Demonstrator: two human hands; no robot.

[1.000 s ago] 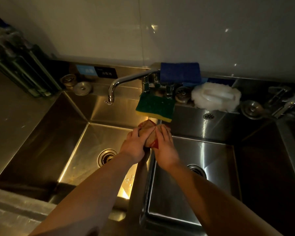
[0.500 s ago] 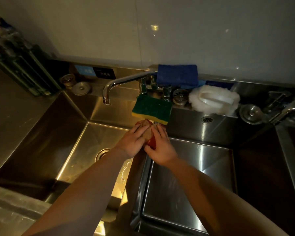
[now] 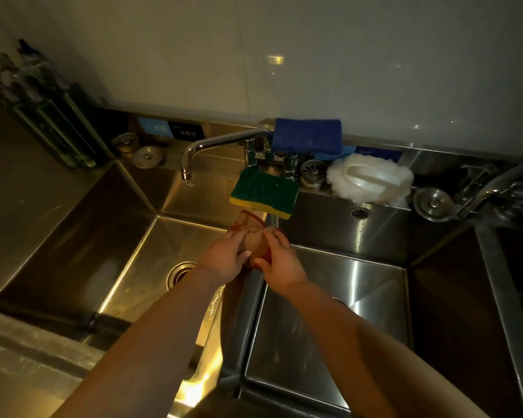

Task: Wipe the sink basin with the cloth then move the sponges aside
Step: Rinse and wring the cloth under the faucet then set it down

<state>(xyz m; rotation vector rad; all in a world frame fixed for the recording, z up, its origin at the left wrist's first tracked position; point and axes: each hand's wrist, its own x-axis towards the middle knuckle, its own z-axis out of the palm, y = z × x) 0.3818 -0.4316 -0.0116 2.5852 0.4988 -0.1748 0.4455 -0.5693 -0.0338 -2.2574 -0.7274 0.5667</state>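
Both hands hold a bunched tan cloth with red trim [image 3: 252, 230] over the divider between two steel basins. My left hand [image 3: 224, 257] grips its left side and my right hand [image 3: 280, 262] pinches its right side. Just beyond the cloth, a green and yellow sponge [image 3: 264, 191] overhangs the back ledge. A blue sponge [image 3: 308, 135] rests on top of the tap fittings behind it. The left basin [image 3: 82, 236] and the middle basin [image 3: 360, 297] lie on either side of my hands.
A chrome tap [image 3: 212, 143] swings out over the left basin. On the back ledge lie a white scrubber with a handle [image 3: 370, 179], sink strainers [image 3: 311, 171] and round plugs [image 3: 434, 203]. Dark bottles [image 3: 43, 116] stand at the far left. A third basin and tap lie at the right edge.
Both hands have kept hold of the cloth and worked it between them, shifting slightly; more cloth now sticks out beyond the fingers. The view has tilted a little.
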